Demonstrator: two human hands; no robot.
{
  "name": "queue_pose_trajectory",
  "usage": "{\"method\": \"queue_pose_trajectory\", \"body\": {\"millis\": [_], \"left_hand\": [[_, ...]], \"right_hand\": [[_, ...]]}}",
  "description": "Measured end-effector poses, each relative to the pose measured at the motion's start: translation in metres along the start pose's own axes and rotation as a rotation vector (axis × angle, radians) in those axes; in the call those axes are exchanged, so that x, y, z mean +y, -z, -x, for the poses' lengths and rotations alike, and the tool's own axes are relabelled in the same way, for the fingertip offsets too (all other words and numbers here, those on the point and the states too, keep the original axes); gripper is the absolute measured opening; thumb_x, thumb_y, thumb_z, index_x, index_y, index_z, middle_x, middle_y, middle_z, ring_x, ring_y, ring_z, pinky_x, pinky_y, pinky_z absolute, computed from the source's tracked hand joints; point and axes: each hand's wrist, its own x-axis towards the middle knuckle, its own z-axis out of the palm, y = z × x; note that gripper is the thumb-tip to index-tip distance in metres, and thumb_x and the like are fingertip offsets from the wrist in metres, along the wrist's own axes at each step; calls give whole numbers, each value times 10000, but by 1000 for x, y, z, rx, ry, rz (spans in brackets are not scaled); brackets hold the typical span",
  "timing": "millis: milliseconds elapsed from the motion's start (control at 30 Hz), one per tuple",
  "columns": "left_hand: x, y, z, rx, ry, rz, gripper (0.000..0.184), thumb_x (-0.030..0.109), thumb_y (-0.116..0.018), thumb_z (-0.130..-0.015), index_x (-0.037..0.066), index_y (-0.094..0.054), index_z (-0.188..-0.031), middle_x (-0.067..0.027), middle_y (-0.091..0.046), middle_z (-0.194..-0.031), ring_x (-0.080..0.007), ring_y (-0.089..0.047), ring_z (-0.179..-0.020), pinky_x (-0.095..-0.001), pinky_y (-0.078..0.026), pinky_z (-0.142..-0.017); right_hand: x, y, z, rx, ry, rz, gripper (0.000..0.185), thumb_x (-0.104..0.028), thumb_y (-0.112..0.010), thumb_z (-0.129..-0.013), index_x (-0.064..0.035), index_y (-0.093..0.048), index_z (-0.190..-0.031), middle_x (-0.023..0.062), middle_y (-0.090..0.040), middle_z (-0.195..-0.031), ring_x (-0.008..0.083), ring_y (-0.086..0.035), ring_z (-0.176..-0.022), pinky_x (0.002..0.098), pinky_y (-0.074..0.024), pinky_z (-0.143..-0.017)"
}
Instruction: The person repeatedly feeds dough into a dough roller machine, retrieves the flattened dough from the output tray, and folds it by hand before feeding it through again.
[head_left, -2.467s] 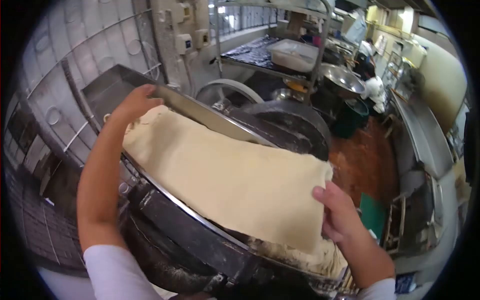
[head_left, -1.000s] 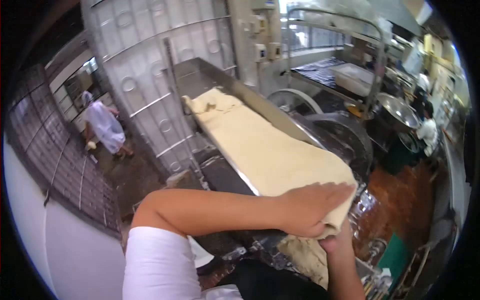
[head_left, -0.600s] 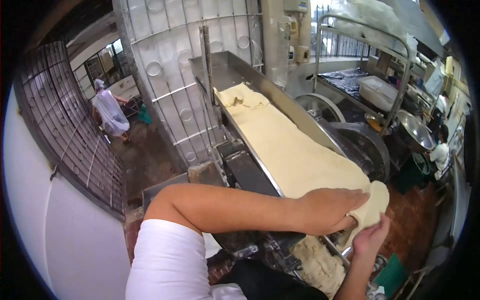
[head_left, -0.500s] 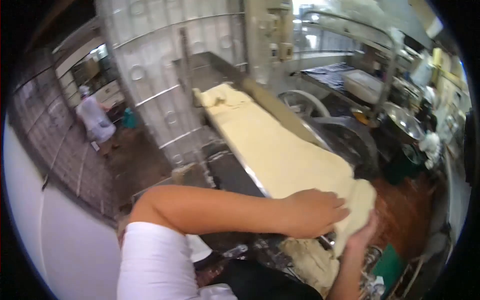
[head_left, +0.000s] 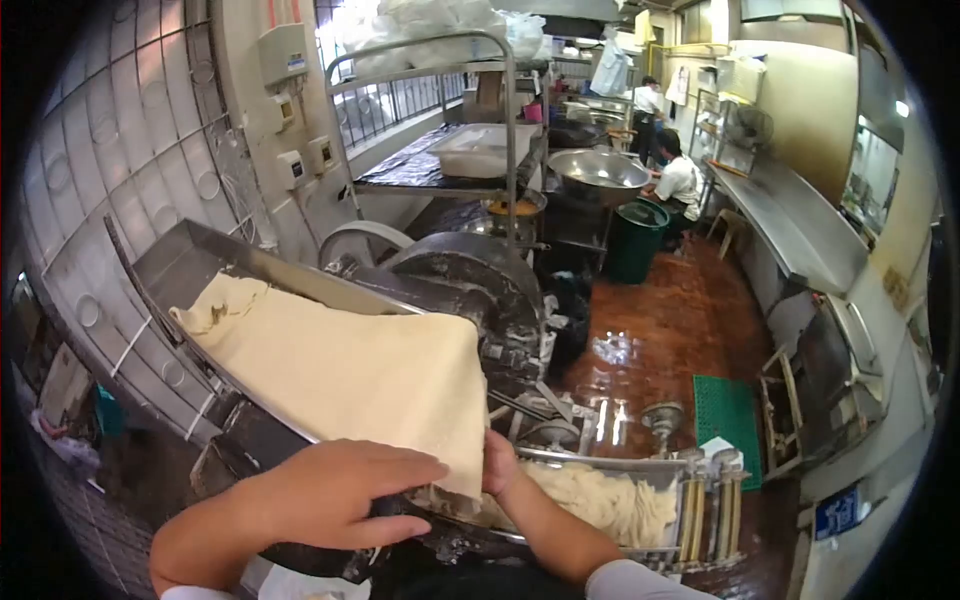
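One metal rack [head_left: 511, 140] is standing beyond the machine, its shelf carrying a white tub. One long steel trough [head_left: 170, 262] is slanting across the near left, and one sheet of dough [head_left: 355, 365] is lying inside it, its near end draping over toward the hands. Two people are working far back: one person [head_left: 645, 105] is standing, and the other person [head_left: 680, 185] is staying low beside the bin. One lower tray [head_left: 640, 465] is sitting right of the sheet, holding a heap of folded dough [head_left: 610, 505]. One green bin [head_left: 635, 240] is standing on the wet floor, and one green mat [head_left: 727, 425] is lying nearer. One wide steel bowl [head_left: 600, 175] is resting above and left of the bin; below the rack, a smaller bowl is holding something orange. Two hands are working at the sheet's near end. The left hand [head_left: 340, 490] is spreading open, thumb apart from fingers. The right hand [head_left: 497, 468] is reaching behind the right edge, its fingers mostly hiding, so I cannot tell whether they are gripping.
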Motion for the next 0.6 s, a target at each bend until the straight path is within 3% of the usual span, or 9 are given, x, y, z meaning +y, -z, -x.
{"method": "queue_pose_trajectory", "body": {"millis": [67,200,233,267,333,367,467,500,600], "left_hand": [[4,10,12,36,46,116,470,209,-724,-781,16,-579,-1184,-193,-618,-1130,-327,-620,-1009,-354,-483,-876],[12,28,34,-57,33,491,542,162,-729,-783,-35,-530,-1248,-199,-583,-1211,-321,-570,-1121,-352,-430,-956],[10,32,39,-141,-47,511,603,146,-722,-790,-52,-469,-1300,-206,-540,-1269,-325,-522,-1183,-361,-392,-999],[12,32,42,-198,-61,546,597,153,-705,-806,-44,-457,-1311,-209,-529,-1279,-331,-515,-1186,-364,-390,-1003],[20,30,42,-306,-95,611,584,168,-670,-836,-30,-433,-1332,-214,-506,-1299,-343,-501,-1193,-371,-386,-1009],[20,29,41,-257,-213,535,671,292,-743,-728,-93,-515,-1229,-238,-575,-1195,-361,-595,-1045,-391,-459,-880],[18,8,33,-293,-247,310,705,321,-748,-739,-93,-499,-1252,-272,-565,-1190,-375,-612,-997,-408,-476,-846],[11,-6,27,-295,-205,307,458,222,-624,-834,-2,-533,-1223,-203,-559,-1209,-362,-558,-1089,-416,-445,-943],[-26,-33,-11,-262,-178,-67,516,180,-577,-778,-24,-493,-1245,-239,-477,-1291,-374,-480,-1183,-442,-379,-1019]], "right_hand": [[-3,7,0,-12,3,13,553,-356,-526,-857,3,-488,-1276,179,-541,-1268,338,-533,-1140,463,-397,-1005],[-27,-8,16,71,98,123,552,-314,-546,-870,23,-447,-1296,187,-540,-1262,325,-546,-1130,466,-394,-1013],[-40,-8,18,-69,9,17,505,-193,-596,-869,-23,-428,-1314,143,-556,-1238,292,-558,-1122,448,-439,-968],[-51,-10,23,-119,25,74,510,-177,-607,-867,-16,-424,-1315,142,-557,-1238,287,-556,-1126,456,-434,-973],[-69,-46,41,-5,35,198,483,-150,-576,-882,29,-426,-1305,183,-544,-1254,311,-560,-1125,449,-433,-990],[-77,-65,45,5,45,250,473,-136,-572,-884,32,-428,-1302,185,-547,-1248,311,-566,-1117,448,-440,-985],[-98,-122,37,-3,91,404,445,-96,-564,-884,40,-437,-1288,191,-561,-1221,311,-581,-1096,444,-458,-970],[-102,-144,27,-31,113,456,435,-86,-566,-881,42,-444,-1279,194,-568,-1206,311,-585,-1089,445,-463,-965],[-100,-214,-23,-84,193,535,374,-67,-574,-870,45,-484,-1215,184,-581,-1168,302,-592,-1067,438,-473,-948]]}}
